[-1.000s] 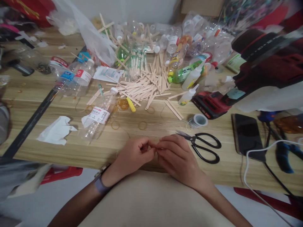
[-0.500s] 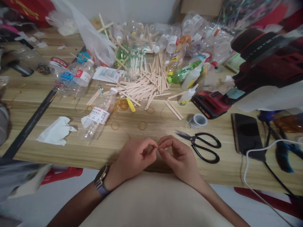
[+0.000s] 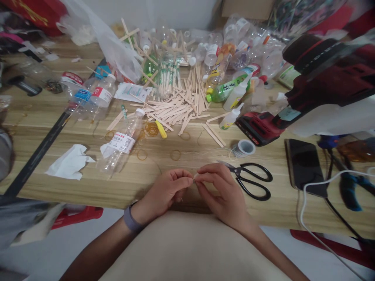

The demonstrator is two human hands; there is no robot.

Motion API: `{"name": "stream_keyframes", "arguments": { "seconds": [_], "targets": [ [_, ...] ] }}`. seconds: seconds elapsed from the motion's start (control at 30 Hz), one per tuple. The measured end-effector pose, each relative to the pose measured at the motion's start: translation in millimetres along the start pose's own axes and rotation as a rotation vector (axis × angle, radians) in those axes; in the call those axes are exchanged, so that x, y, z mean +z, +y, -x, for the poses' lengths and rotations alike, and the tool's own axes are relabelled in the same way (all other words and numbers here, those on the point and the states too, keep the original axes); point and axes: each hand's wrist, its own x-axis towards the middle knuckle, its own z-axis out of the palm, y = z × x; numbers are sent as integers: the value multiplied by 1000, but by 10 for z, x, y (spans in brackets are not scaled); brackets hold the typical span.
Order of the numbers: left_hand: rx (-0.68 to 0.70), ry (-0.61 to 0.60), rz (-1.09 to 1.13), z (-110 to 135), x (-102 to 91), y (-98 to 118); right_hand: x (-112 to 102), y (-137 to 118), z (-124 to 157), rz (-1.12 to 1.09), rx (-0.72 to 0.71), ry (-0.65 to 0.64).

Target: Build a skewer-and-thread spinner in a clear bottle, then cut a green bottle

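Note:
My left hand [image 3: 168, 191] is closed in a pinch above the table's front edge, its thumb lying on top. Meeting it fingertip to fingertip, my right hand [image 3: 225, 195] pinches too. Between them is a tiny thing, too small to make out; a faint thin strand hangs below the left fingers. Black-handled scissors [image 3: 238, 171] lie just beyond my right hand, the blade tips partly hidden by it. Behind them stands a spool of thin line [image 3: 245, 148]. A clear plastic bottle [image 3: 121, 143] lies up and left of my left hand.
Wooden sticks [image 3: 172, 109] are heaped mid-table, with rubber bands [image 3: 175, 155] and a yellow-handled tool [image 3: 161, 129] in front. Plastic bottles crowd the back. Two glue bottles [image 3: 231, 118], a red-black power tool [image 3: 259, 127] and a phone [image 3: 306, 166] are to the right; a tissue [image 3: 70, 162] lies left.
My left hand has turned over, so its thumb lies on top and the watch face has rolled out of sight. The right fingers have spread slightly; the fingertips still meet.

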Motion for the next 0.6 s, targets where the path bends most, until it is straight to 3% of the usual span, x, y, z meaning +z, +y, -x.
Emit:
{"name": "stream_keyframes", "arguments": {
  "seconds": [0.13, 0.37, 0.47, 0.6],
  "targets": [
    [11, 36, -42, 21, 8, 5, -35, 3, -3, 130, -139, -15],
    [37, 76, -140, 60, 26, 50, -32, 1, -9, 139, -187, -92],
    [43, 69, -200, 85, 14, 50, -23, -18, -6, -27, -45, -82],
    [72, 125, -180, 134, -25, 18, 8, 7, 41, -365, 347, 95]
  ]
}}
